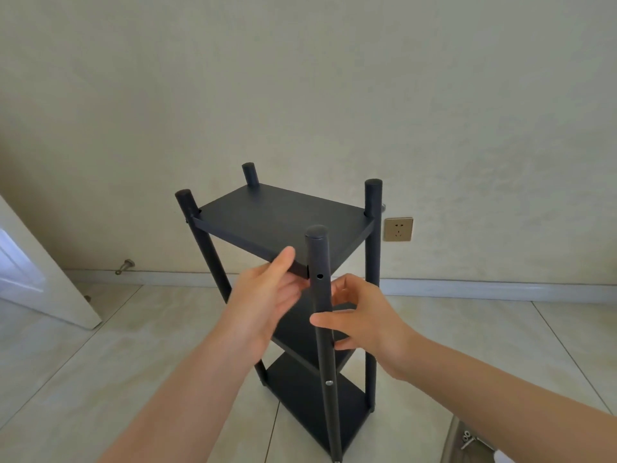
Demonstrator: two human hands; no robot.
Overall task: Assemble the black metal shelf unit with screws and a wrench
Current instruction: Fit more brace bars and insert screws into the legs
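Shelf unit stands upright on the floor at the centre of your view, and it looks nearly built: four posts are up and three shelves are in place. Your left hand pinches the near corner of the top shelf, thumb on top and fingers under it. Your right hand grips the near post just below that corner, thumb across its front. Between your hands the post's upper hole is empty, so this corner is not yet fastened. Toward 6 o'clock a screw sits in the same post. What is left, I judge, is to line up that corner, fit its screw and tighten it. Loose hardware lies at 5 o'clock. It is probably screws, though the frame's edge is too blurred to be sure. No wrench shows.
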